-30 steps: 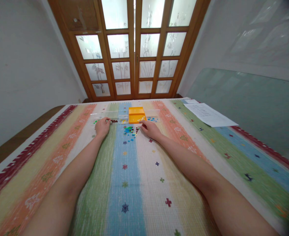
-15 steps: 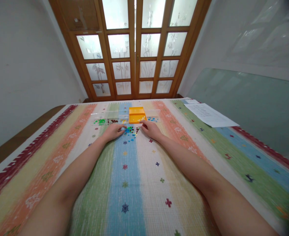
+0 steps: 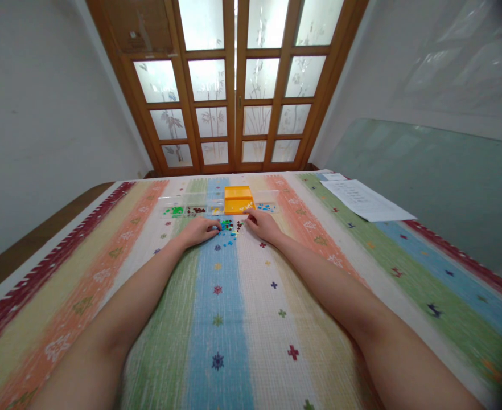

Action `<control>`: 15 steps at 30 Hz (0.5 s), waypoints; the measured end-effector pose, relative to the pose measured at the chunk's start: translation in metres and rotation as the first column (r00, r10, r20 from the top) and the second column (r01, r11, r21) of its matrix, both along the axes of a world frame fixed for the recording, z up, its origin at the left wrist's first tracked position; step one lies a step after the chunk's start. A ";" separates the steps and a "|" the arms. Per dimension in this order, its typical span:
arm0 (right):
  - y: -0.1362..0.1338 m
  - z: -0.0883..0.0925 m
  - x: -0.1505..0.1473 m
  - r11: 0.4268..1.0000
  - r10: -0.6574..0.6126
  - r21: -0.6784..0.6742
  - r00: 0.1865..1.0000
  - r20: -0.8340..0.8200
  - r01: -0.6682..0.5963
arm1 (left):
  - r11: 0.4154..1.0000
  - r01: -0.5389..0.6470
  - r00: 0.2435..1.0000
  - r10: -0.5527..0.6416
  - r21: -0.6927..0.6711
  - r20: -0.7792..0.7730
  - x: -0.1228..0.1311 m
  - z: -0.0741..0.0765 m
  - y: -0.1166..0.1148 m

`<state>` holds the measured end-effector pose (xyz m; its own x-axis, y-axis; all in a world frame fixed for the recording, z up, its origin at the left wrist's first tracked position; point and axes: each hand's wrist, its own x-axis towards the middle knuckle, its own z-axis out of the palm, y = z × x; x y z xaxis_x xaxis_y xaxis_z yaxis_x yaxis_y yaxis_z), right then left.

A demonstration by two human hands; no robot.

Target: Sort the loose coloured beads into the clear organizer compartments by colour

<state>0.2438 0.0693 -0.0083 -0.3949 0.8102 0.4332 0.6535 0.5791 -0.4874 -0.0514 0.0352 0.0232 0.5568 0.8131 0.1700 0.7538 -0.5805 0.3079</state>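
My left hand [image 3: 198, 230] rests on the cloth at the left edge of a loose pile of tiny blue, green and dark red pieces [image 3: 226, 225]. Its thumb and forefinger are bent nearly together at the pile; anything between them is too small to make out. Across the pile, my right hand [image 3: 261, 224] lies with its forefinger stretched toward the front right corner of an open yellow box [image 3: 239, 213] and its other fingertips lower, apart from it. I see nothing held there. Small white pieces [image 3: 247, 205] lie in the box.
Clear compartment trays flank the yellow box, holding green pieces [image 3: 176, 211], dark brown pieces [image 3: 196, 210], yellow pieces [image 3: 215, 210] and blue pieces [image 3: 266, 208]. Printed paper sheets [image 3: 364, 199] lie at the right. A striped cloth [image 3: 229, 341] covers the table; glazed wooden doors [image 3: 239, 102] stand behind.
My left hand's fingertips have shifted slightly at the pile's left edge, with thumb and forefinger closer together. My right hand stays almost where it was.
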 end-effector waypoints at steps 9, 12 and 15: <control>0.001 -0.001 0.000 1.000 0.003 0.009 1.000 0.000 -0.003 | 0.991 -0.129 0.990 0.127 0.028 0.057 -0.003 -0.007 0.005; 0.001 -0.001 0.001 1.000 0.006 0.014 1.000 -0.002 -0.006 | 0.980 -0.193 0.979 0.188 0.058 0.073 -0.010 -0.011 0.010; 0.001 -0.001 0.001 1.000 -0.001 0.013 1.000 0.001 0.001 | 0.946 -0.313 0.949 0.307 0.090 0.074 -0.017 -0.013 0.016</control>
